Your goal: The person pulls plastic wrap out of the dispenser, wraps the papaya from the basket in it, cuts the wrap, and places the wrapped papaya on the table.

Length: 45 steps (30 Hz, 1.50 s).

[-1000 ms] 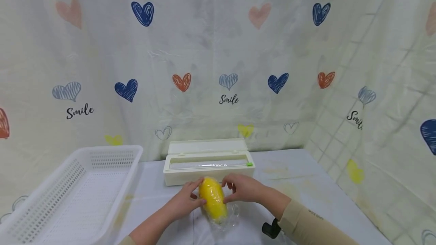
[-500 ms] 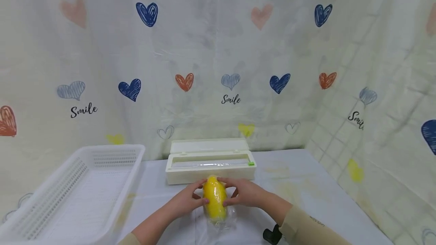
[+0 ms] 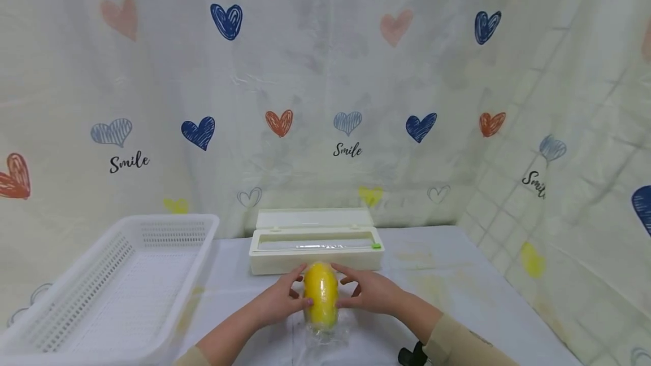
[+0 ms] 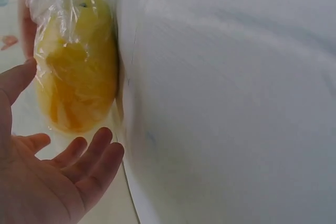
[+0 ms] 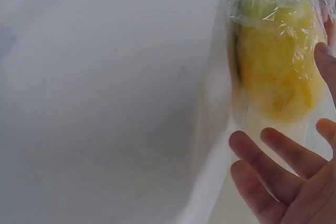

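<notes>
One table point(image 3: 458, 275), white cloth on it. One white perforated basket point(image 3: 168, 230) at left. One cream wrap dispenser box point(image 3: 315, 248), lid open, mid-table at the back. One yellow mango point(image 3: 321, 293), oval, glossy, skinned in crinkled clear film, loose film bunched at its near end; it lies on the cloth just in front of the box. Two hands: left hand point(image 3: 277, 300) and right hand point(image 3: 371, 291) flank it, fingers spread and relaxed, fingertips at its sides. Contact unclear; wrist views show small gaps.
</notes>
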Each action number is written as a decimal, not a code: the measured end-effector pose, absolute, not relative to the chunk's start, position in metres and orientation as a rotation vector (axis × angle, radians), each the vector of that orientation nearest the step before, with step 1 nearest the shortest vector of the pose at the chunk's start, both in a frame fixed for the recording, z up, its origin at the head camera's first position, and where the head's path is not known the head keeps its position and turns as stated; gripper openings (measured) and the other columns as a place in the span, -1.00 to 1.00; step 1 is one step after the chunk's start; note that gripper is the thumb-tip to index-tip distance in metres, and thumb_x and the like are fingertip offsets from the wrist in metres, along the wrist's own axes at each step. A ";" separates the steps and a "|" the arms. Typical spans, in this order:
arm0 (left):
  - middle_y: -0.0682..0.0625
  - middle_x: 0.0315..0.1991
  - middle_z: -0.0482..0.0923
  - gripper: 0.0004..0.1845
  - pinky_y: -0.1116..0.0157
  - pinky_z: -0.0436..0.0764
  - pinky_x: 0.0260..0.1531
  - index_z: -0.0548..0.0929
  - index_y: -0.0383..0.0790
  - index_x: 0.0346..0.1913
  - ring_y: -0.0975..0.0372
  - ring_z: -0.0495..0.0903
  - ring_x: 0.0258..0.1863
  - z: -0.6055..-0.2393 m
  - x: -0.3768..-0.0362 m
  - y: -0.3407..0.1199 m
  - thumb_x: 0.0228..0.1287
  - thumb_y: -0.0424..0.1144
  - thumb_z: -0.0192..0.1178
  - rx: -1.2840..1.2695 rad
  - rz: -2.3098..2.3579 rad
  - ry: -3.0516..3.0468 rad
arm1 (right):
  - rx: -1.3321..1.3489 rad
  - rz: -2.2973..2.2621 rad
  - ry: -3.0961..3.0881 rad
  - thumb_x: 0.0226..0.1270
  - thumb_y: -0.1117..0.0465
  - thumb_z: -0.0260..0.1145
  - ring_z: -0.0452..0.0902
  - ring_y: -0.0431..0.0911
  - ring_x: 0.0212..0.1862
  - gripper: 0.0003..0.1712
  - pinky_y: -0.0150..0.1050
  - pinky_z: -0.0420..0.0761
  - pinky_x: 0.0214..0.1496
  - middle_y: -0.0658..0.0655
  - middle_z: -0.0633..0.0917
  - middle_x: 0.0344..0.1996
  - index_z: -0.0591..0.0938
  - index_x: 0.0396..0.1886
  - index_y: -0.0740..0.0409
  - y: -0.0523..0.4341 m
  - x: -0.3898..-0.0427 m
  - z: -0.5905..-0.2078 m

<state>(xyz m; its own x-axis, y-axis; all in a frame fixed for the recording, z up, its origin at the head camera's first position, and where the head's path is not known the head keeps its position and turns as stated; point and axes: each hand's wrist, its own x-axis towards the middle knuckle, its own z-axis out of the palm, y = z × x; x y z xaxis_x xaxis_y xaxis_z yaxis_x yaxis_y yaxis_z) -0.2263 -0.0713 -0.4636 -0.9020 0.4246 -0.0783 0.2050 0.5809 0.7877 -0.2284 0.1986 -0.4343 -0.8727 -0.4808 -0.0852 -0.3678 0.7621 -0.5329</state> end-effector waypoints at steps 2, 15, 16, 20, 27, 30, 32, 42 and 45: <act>-0.13 0.37 0.30 -0.02 -0.03 0.62 -0.07 0.16 0.01 0.54 0.04 0.54 0.08 -0.464 -0.222 -0.074 0.13 0.20 0.38 0.531 1.193 2.587 | -0.704 -0.747 2.754 0.14 -0.27 0.44 0.58 -0.26 -0.27 -0.14 -0.26 0.63 -0.21 0.03 0.67 0.04 0.39 0.44 -0.27 0.202 -0.226 -0.434; 0.21 0.32 0.37 -0.73 0.17 0.56 0.13 0.62 0.33 -0.03 0.24 0.50 0.18 -0.455 -0.193 -0.092 0.25 -0.07 0.37 1.290 0.670 2.729 | -1.180 -0.574 2.736 0.20 0.00 0.50 0.54 -0.19 0.08 -0.62 -0.18 0.60 0.10 -0.14 0.56 0.15 0.62 0.00 -0.27 0.225 -0.204 -0.441; 0.21 0.33 0.37 -0.72 0.18 0.56 0.12 0.63 0.33 -0.05 0.24 0.50 0.18 -0.455 -0.192 -0.091 0.23 -0.10 0.39 1.335 0.645 2.719 | -1.202 -0.549 2.734 0.19 -0.02 0.50 0.53 -0.19 0.10 -0.62 -0.17 0.60 0.12 -0.12 0.54 0.20 0.61 0.00 -0.30 0.224 -0.203 -0.442; 0.16 0.38 0.32 -0.58 0.15 0.51 0.19 0.64 0.34 0.01 0.18 0.45 0.25 -0.452 -0.190 -0.086 0.13 -0.16 0.47 1.463 0.566 2.712 | -1.284 -0.492 2.719 0.20 -0.06 0.48 0.51 -0.19 0.15 -0.58 -0.16 0.59 0.14 -0.10 0.48 0.29 0.59 0.05 -0.37 0.220 -0.201 -0.444; 0.06 0.42 0.26 -0.38 0.07 0.48 0.22 0.55 0.38 0.20 0.08 0.32 0.34 -0.449 -0.190 -0.079 0.08 -0.12 0.51 1.477 0.489 2.791 | -1.601 -0.472 2.769 0.20 -0.04 0.49 0.52 -0.09 0.18 -0.44 -0.20 0.60 0.11 0.02 0.46 0.32 0.57 0.21 -0.30 0.216 -0.202 -0.446; 0.08 0.40 0.27 -0.44 0.07 0.49 0.21 0.57 0.41 0.16 0.08 0.33 0.33 -0.451 -0.190 -0.073 0.09 -0.05 0.50 1.361 0.530 2.816 | -1.679 -0.463 2.796 0.25 -0.07 0.45 0.55 -0.10 0.12 -0.53 -0.25 0.60 0.10 0.02 0.53 0.22 0.61 0.16 -0.27 0.214 -0.202 -0.447; 0.09 0.39 0.29 -0.48 0.07 0.51 0.19 0.58 0.41 0.12 0.09 0.34 0.32 -0.453 -0.190 -0.069 0.09 -0.01 0.49 1.303 0.549 2.844 | -1.666 -0.485 2.805 0.30 -0.09 0.40 0.56 -0.17 0.03 -0.62 -0.32 0.60 0.06 -0.03 0.57 0.11 0.65 0.11 -0.25 0.212 -0.201 -0.447; 0.07 0.24 0.41 -0.83 0.12 0.54 0.14 0.67 0.25 -0.16 0.12 0.43 0.20 -0.455 -0.186 -0.057 0.21 -0.07 0.39 1.213 0.573 3.042 | -1.589 -0.572 2.743 0.27 0.04 0.40 0.50 -0.20 0.15 -0.54 -0.19 0.56 0.16 -0.09 0.56 0.15 0.59 0.17 -0.16 0.211 -0.194 -0.446; 0.07 0.24 0.44 -0.92 0.09 0.53 0.15 0.68 0.23 -0.21 0.11 0.45 0.20 -0.452 -0.184 -0.057 0.27 -0.06 0.34 1.139 0.640 3.042 | -1.550 -0.559 2.753 0.23 0.02 0.46 0.48 -0.19 0.20 -0.49 -0.17 0.54 0.21 -0.11 0.55 0.19 0.56 0.17 -0.16 0.209 -0.195 -0.447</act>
<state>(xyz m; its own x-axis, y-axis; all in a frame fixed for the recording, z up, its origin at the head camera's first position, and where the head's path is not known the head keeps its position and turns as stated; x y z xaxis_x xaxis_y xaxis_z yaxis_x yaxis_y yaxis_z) -0.1841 -0.0569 -0.4517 -0.7508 0.5951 0.2867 0.6602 0.6908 0.2950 -0.1946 0.2091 -0.4468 -0.5316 -0.8166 0.2250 -0.8397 0.4731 -0.2667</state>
